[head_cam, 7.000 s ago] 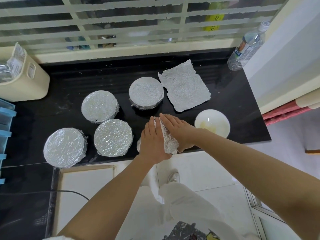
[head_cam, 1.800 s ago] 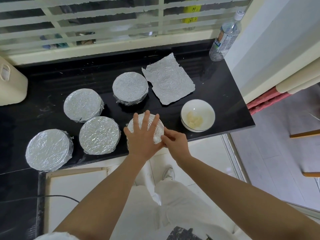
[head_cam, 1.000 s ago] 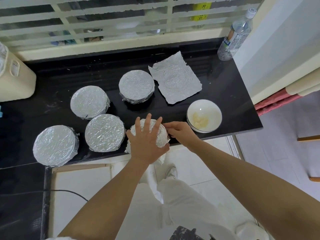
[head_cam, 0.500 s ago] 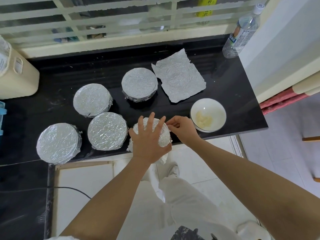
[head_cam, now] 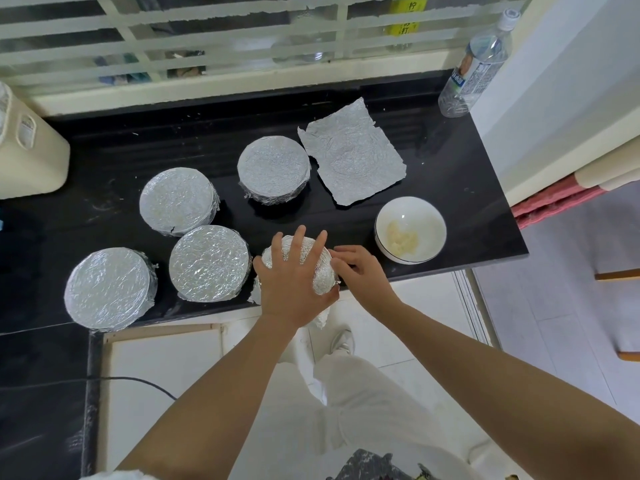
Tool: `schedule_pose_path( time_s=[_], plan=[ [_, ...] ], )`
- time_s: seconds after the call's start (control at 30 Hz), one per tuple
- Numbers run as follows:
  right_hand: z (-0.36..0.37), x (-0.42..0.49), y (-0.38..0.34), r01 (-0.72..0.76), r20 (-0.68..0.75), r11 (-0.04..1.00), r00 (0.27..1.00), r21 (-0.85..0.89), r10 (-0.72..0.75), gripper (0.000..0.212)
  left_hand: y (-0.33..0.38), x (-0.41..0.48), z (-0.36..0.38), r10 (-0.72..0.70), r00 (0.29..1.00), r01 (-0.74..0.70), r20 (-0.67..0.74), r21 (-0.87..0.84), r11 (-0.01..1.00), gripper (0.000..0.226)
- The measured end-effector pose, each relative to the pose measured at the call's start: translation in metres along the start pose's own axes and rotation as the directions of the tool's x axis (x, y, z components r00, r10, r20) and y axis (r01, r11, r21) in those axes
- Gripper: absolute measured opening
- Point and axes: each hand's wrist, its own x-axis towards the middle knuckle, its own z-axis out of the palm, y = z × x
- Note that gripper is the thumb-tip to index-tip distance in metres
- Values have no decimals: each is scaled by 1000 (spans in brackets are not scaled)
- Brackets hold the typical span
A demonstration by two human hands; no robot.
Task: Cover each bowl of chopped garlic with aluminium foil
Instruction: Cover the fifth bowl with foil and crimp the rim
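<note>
The foil (head_cam: 323, 280) no longer stands on edge between your palms; it now wraps the bowl (head_cam: 309, 252) under your left hand (head_cam: 291, 275), which lies spread flat on top. Your right hand (head_cam: 360, 271) has moved from the near edge round to the right of that grip, pinching the foil.

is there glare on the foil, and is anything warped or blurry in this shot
Head view: bright glints on the foil-covered bowl beside the left hand, a duller sheen on the loose foil sheet; head view: wide-angle distortion tilts and bows the countertop edge and window bars; head view: left hand and right hand look crisp, no motion blur.
</note>
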Motion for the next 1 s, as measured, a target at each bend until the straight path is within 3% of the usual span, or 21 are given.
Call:
schedule_pose_path(
  time_s=[0.2,0.43,0.63,0.87,1.0],
  plan=[
    [8,3,-4,2,-27,999,1000,-50,-3,37,9,2,-1,-132,991,132,8,-53,990,96],
    [-6,31,-19,42,95,988,995,-152,-27,39,21,5,-16,-300,933,340,200,-212,916,122],
    [-12,36,-21,51,168,992,985,-118,-30,38,14,-3,-6,-148,986,157,74,-129,979,105],
    [-22,14,-1,41,53,998,998,-46,-38,43,16,-4,4,-161,986,163,32,-80,983,98],
    [-23,6,7,88,61,995,995,-55,-85,34,17,-3,5,-152,988,152,4,-62,986,96]
  ],
)
